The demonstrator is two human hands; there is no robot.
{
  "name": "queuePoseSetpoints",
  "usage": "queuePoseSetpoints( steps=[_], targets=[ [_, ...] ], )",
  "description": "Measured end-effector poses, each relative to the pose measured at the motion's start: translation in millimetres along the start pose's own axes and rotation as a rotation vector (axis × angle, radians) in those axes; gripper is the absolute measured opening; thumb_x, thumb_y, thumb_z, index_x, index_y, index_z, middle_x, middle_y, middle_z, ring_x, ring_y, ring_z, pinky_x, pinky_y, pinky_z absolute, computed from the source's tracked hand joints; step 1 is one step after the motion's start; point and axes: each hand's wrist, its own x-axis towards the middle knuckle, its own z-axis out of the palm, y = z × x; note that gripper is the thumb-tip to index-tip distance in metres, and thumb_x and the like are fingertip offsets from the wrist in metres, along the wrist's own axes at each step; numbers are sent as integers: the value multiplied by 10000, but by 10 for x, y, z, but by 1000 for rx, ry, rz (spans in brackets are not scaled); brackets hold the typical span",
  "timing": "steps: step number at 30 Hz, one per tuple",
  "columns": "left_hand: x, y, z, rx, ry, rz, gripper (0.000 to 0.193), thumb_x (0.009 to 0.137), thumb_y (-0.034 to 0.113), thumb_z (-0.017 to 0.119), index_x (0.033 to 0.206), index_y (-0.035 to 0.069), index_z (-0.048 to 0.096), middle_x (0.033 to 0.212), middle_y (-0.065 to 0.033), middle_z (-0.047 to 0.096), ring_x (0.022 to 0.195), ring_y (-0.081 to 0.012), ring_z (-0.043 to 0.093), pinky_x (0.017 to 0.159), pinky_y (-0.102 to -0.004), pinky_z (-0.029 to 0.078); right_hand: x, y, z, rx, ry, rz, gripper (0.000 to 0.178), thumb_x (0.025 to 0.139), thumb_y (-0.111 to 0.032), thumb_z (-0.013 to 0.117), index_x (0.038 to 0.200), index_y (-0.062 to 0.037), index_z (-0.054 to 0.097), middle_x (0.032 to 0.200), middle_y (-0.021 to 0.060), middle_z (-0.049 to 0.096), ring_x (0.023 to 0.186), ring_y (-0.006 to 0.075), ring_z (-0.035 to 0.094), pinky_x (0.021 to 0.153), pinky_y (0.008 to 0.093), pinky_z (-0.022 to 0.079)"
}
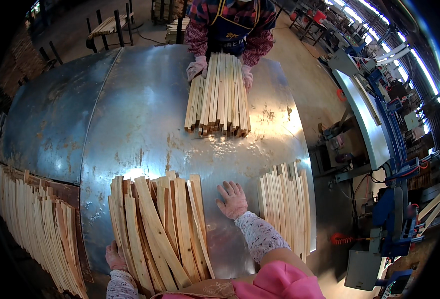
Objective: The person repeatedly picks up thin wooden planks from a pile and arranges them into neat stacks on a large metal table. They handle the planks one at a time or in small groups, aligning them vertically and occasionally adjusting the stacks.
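A loose pile of wooden strips (pixel 155 229) lies on the metal table in front of me, with several strips crossing at a slant. My left hand (pixel 114 256), in a pale glove, rests against the pile's left side with its fingers partly hidden by the wood. To the right of the pile, my right hand (pixel 232 200) is gloved, its fingers spread over the bare metal, holding nothing. A neater stack of wooden strips (pixel 284 209) lies to the right of that hand, apart from it.
Across the metal table (pixel 135 114), a co-worker (pixel 232 25) has both gloved hands on the sides of another bundle of strips (pixel 219 94). More strips (pixel 38 224) lie at the far left. Blue machinery (pixel 394 199) stands beyond the table's right edge.
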Motion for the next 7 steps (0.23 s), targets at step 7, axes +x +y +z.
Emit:
queuePoseSetpoints(
  steps=[7],
  targets=[
    [29,-110,55,22,-41,-17,474,993,451,517,1301,126,672,1136,-234,643,1035,-479,624,926,-587,497,-5,14,28,-29,-67,25,658,962,-458,679,1538,-179,528,1603,172,501,1505,423,421,1269,595,296]
  ],
)
